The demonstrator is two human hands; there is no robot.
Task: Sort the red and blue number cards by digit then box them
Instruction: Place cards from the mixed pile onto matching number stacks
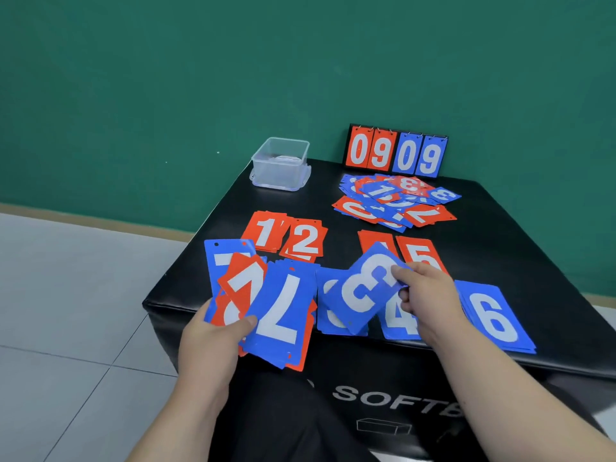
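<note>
My left hand (pixel 213 341) grips a fanned stack of red and blue cards, a blue 7 (pixel 283 315) on top. A blue 3 card (pixel 370 288) is pinched by my right hand (pixel 423 291) over the blue 3 pile (pixel 328 305) near the front edge. Sorted piles lie on the black box: red 1 (pixel 266 231), red 2 (pixel 305 240), red 5 (pixel 420 255), blue 4 (pixel 398 320), blue 6 (pixel 493 316). A loose unsorted heap (pixel 393 201) lies further back.
A clear plastic container (pixel 280 163) stands at the box's back left corner. A flip scoreboard (pixel 395 151) reading 0909 stands at the back against the green wall. The black padded box top (pixel 520 235) drops off to tiled floor (pixel 66 295) on the left.
</note>
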